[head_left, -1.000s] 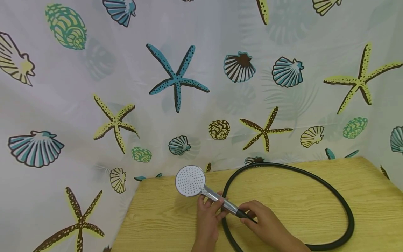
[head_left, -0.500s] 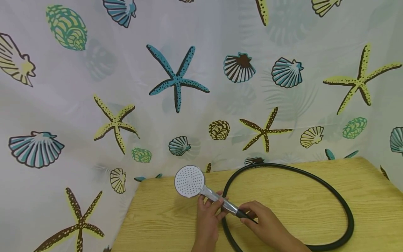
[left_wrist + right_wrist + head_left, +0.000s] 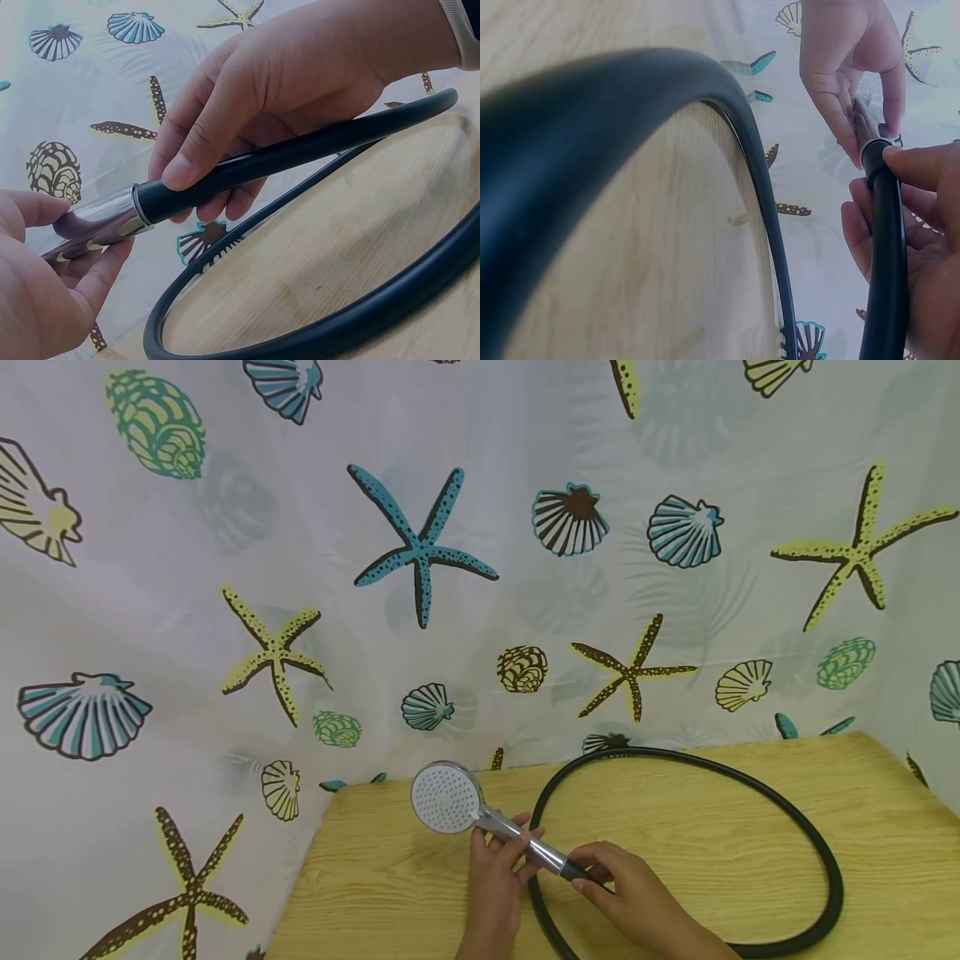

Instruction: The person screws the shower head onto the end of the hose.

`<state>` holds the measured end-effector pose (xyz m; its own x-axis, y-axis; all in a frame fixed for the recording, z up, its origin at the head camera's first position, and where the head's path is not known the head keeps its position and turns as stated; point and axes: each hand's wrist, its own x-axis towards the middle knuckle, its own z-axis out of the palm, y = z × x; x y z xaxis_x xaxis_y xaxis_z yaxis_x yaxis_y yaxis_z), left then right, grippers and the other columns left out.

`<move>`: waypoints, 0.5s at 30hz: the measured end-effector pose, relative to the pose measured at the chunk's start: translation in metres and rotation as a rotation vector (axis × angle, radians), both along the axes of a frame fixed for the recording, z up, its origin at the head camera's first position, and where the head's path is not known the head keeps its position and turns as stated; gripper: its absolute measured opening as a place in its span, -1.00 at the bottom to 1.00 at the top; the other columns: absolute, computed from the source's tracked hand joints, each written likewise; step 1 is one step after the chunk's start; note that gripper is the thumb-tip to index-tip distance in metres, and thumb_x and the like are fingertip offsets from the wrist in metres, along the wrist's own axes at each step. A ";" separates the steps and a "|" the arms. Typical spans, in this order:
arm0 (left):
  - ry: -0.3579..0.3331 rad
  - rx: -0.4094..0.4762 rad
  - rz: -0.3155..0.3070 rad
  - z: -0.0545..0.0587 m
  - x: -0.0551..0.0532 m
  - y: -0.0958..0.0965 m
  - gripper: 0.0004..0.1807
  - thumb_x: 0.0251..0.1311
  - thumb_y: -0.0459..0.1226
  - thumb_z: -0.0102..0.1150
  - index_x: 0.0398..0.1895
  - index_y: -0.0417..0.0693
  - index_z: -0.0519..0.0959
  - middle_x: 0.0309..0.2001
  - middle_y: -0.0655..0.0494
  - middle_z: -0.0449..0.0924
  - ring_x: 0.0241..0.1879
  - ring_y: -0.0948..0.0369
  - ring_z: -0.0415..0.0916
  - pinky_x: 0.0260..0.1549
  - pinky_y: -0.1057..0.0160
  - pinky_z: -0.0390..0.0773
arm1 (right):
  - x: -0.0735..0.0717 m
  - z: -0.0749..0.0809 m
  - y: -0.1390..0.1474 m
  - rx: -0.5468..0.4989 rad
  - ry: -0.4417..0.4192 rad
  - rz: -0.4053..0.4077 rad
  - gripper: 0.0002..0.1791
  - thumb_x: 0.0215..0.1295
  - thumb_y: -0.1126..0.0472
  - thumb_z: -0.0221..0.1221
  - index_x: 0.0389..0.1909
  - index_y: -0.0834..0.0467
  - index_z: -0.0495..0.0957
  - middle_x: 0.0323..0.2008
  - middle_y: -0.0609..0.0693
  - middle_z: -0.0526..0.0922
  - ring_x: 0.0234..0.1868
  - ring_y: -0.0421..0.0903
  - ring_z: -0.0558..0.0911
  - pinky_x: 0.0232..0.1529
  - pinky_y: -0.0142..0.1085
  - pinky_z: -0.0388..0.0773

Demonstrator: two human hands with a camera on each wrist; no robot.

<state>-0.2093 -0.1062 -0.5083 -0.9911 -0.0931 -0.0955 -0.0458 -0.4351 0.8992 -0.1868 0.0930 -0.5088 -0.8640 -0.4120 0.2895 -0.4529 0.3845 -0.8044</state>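
Observation:
A chrome shower head (image 3: 446, 798) with a round, dotted white face is held above the table, tilted with its face up and to the left. My left hand (image 3: 495, 872) grips its chrome handle, fingers and thumb on either side. The end of a black hose (image 3: 247, 169) meets the handle's lower end. Close to that joint, my right hand (image 3: 630, 889) pinches the hose end between thumb and fingers. In the right wrist view the right thumb lies along the hose just below the joint. Whether the joint is tight cannot be told.
The hose's loop (image 3: 813, 835) spreads over the right half of the wooden table (image 3: 375, 868). Behind and beside the table hangs a white curtain (image 3: 480, 427) printed with starfish and shells.
The shower head has turned about its handle, so its face tips more to the left and its rim shows. The head sits slightly lower and further left. Both hands stay nearly in place.

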 end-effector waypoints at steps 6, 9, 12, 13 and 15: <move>-0.006 -0.001 0.002 0.000 0.000 0.000 -0.32 0.35 -0.36 0.18 0.43 -0.04 0.08 0.25 -0.17 0.50 0.08 0.09 0.68 0.02 0.09 0.74 | 0.000 -0.002 0.001 -0.012 -0.016 0.014 -0.72 0.45 0.07 0.20 0.10 0.05 0.56 -0.02 -0.09 0.68 -0.12 -0.25 0.68 -0.06 -0.40 0.70; -0.008 -0.001 -0.001 0.001 0.000 0.000 -0.32 0.35 -0.36 0.17 0.43 -0.05 0.07 0.26 -0.18 0.49 0.08 0.09 0.68 0.02 0.10 0.74 | -0.001 -0.002 0.001 -0.025 -0.029 0.026 -0.71 0.46 0.07 0.18 0.10 0.07 0.56 -0.02 -0.07 0.69 -0.12 -0.25 0.69 -0.06 -0.40 0.70; -0.007 -0.001 -0.003 0.001 0.000 0.000 -0.32 0.35 -0.37 0.15 0.44 -0.05 0.07 0.24 -0.16 0.50 0.08 0.08 0.68 0.03 0.09 0.74 | -0.001 -0.002 0.002 -0.031 -0.055 0.035 -0.70 0.48 0.07 0.16 0.12 0.09 0.56 -0.02 -0.07 0.71 -0.11 -0.25 0.69 -0.06 -0.42 0.69; -0.006 -0.001 -0.003 0.001 0.000 0.000 -0.33 0.35 -0.37 0.15 0.43 -0.05 0.08 0.22 -0.14 0.52 0.08 0.08 0.68 0.03 0.08 0.74 | -0.001 -0.002 0.002 -0.032 -0.067 0.037 -0.69 0.48 0.07 0.16 0.12 0.10 0.56 -0.02 -0.06 0.71 -0.10 -0.24 0.69 -0.06 -0.42 0.68; -0.005 -0.001 -0.004 0.001 0.000 0.000 -0.34 0.36 -0.37 0.14 0.43 -0.05 0.09 0.19 -0.09 0.53 0.09 0.07 0.68 0.04 0.07 0.74 | -0.001 -0.001 0.002 -0.030 -0.090 0.039 -0.68 0.49 0.07 0.15 0.13 0.11 0.56 -0.02 -0.06 0.72 -0.09 -0.23 0.69 -0.07 -0.43 0.67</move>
